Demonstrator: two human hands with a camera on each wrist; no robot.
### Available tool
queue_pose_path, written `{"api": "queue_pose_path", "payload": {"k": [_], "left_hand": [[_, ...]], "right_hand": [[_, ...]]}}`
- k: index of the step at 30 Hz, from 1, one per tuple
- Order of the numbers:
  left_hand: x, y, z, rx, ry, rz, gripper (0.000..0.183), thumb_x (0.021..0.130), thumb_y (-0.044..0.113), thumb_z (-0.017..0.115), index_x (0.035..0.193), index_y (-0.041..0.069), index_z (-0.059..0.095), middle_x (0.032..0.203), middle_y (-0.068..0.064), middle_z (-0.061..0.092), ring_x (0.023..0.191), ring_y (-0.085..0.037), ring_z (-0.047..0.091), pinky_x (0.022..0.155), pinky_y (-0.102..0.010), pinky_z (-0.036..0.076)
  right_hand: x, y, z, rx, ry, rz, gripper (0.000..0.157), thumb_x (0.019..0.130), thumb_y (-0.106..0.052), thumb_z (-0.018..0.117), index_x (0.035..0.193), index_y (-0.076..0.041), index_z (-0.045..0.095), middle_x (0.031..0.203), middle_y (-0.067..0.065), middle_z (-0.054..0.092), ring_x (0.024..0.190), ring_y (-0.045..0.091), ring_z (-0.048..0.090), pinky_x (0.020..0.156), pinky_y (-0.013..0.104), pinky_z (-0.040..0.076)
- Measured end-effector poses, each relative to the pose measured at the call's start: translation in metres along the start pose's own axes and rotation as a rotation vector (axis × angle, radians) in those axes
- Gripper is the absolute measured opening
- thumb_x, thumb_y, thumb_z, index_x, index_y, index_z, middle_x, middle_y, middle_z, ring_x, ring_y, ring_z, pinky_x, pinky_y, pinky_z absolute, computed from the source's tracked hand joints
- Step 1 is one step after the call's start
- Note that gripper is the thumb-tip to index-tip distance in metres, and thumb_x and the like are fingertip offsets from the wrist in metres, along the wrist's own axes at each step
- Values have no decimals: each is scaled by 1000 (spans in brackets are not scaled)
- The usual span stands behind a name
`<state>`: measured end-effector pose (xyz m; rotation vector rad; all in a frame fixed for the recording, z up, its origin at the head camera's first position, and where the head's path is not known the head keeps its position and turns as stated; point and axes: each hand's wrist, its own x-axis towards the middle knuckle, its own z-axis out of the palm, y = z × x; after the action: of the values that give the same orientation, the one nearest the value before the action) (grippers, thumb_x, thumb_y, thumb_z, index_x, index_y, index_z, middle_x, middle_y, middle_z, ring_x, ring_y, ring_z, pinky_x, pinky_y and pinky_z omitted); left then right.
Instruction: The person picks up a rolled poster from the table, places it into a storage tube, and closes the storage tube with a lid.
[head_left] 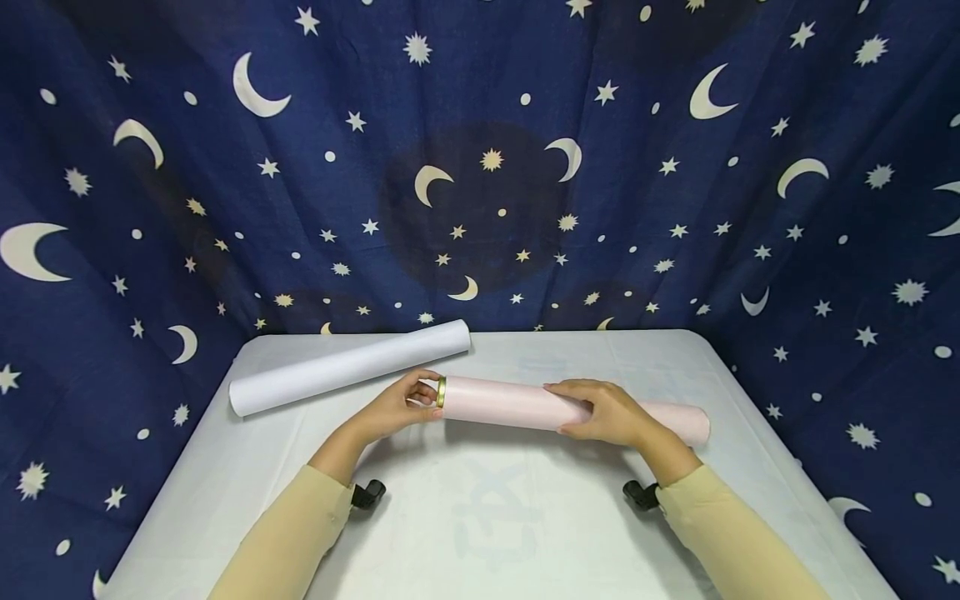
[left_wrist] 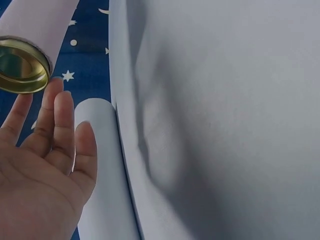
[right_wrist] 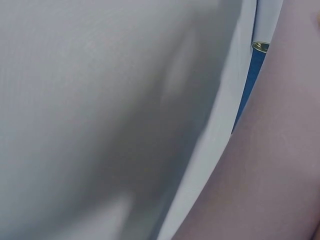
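In the head view a long pale pink tube lies crosswise between both hands, above the white table. My left hand is at its left end, thumb on the near side and fingers on the far side of the gold metal rim. The left wrist view shows that recessed, shiny gold end with fingertips at its edge; the thumb is hidden there. My right hand grips the tube right of its middle, from above. In the right wrist view the pink tube fills the right side and hides most of the hand.
A white tube lies slantwise at the back left of the white-covered table. Its gold end shows in the right wrist view. Dark blue cloth with moons and stars surrounds the table's back and sides.
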<state>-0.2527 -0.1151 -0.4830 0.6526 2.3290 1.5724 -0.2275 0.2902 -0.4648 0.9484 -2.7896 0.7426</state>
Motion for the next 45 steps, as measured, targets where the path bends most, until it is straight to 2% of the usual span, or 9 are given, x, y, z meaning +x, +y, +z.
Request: {"api": "queue_pose_path", "payload": {"k": [6, 11, 19, 29, 33, 40, 45], "left_hand": [[-3, 1, 2, 20, 30, 23, 66, 87, 19, 80, 144, 12, 48, 120, -12, 63, 114, -31, 60, 100, -50, 47], [-6, 1, 4, 18, 14, 39, 74, 88, 15, 79, 151, 10, 41, 121, -16, 65, 113, -36, 61, 102, -56, 44], [-7, 3, 3, 89, -8, 57, 74, 89, 23, 78, 152, 12, 43, 124, -10, 64, 114, -28, 62, 102, -49, 46], [-8, 2, 3, 85, -21, 82, 76, 87, 23, 79, 153, 9, 43, 126, -10, 63, 110, -26, 62, 102, -45, 48], [-7, -1, 4, 61, -9, 74, 76, 85, 18, 81, 151, 10, 45, 123, -11, 65, 111, -26, 62, 101, -43, 48], [-8, -5, 7, -79, -9, 13, 78, 81, 11, 83, 150, 8, 46, 120, -15, 65, 111, -28, 61, 99, -35, 50], [-9, -9, 9, -120, 4, -18, 79, 79, 10, 84, 149, 8, 48, 119, -14, 65, 109, -26, 62, 93, -30, 53]], "right_hand": [[0, 0, 0, -3, 12, -8, 69, 75, -44, 87, 138, -32, 62, 135, -7, 63, 125, 23, 58, 99, 49, 49], [-1, -1, 1, -3, 9, -6, 69, 76, -48, 86, 138, -33, 62, 135, -7, 63, 125, 24, 58, 99, 50, 49], [-2, -1, 2, -14, 3, 0, 69, 76, -46, 86, 139, -35, 61, 135, -8, 62, 125, 23, 58, 99, 50, 48], [-2, -2, 2, -19, 7, -19, 70, 74, -42, 88, 138, -31, 62, 134, -6, 64, 124, 23, 59, 99, 49, 49], [-3, -4, 2, -15, 5, -37, 69, 76, -44, 87, 138, -28, 63, 133, -4, 64, 123, 24, 60, 98, 49, 49], [-2, -5, 4, 8, 1, -43, 69, 75, -43, 88, 137, -28, 64, 133, 1, 65, 123, 26, 60, 100, 50, 49], [-2, -6, 4, 15, -3, -48, 69, 75, -43, 88, 137, -27, 64, 133, 2, 65, 122, 27, 61, 99, 49, 50]]}}
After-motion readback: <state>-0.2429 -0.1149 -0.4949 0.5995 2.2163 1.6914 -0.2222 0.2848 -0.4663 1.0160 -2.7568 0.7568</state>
